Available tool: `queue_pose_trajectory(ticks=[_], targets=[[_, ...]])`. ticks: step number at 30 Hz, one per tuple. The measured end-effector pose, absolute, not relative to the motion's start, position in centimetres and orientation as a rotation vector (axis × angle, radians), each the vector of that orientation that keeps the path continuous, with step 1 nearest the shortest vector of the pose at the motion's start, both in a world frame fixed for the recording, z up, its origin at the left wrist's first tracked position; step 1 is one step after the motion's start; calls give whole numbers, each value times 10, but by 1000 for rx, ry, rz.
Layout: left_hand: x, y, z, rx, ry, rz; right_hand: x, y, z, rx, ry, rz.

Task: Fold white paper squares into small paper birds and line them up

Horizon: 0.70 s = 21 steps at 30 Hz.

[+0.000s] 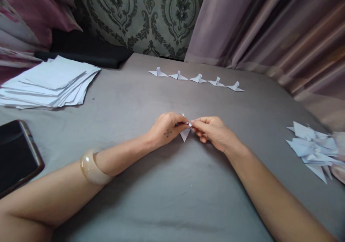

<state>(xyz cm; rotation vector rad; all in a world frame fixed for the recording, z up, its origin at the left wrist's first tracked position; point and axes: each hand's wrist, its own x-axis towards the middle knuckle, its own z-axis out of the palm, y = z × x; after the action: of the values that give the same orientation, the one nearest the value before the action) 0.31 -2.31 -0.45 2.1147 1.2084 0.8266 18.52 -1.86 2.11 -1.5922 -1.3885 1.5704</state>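
Note:
Between my two hands is a small folded white paper figure, with a pointed flap hanging down and a tip showing above. My left hand pinches its body between thumb and fingers. The thumb and forefinger of my right hand close on a narrow end of the same paper, and the other fingers curl beneath. My fingertips hide most of the folds. Beyond my hands, several finished-looking paper birds stand in a slanting row, wings spread and necks up.
A stack of white paper sheets lies at the left, in front of a folded black cloth. Nearer is a dark phone. At the right lies a heap of folded paper pieces. Curtains hang behind the grey surface.

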Motion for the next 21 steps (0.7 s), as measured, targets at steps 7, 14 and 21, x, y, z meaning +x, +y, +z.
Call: queue_pose_trajectory(ticks=[7,14,21], targets=[[3,-24,-4,2092,1204,879,189,-19,23,-1562,-1455,1564],[4,-24,-5,2112,1219,883,189,-18,22,-1530,-1416,1600],[4,-24,-4,2090,1228,887,192,-15,15,-1472,-1368,1668]])
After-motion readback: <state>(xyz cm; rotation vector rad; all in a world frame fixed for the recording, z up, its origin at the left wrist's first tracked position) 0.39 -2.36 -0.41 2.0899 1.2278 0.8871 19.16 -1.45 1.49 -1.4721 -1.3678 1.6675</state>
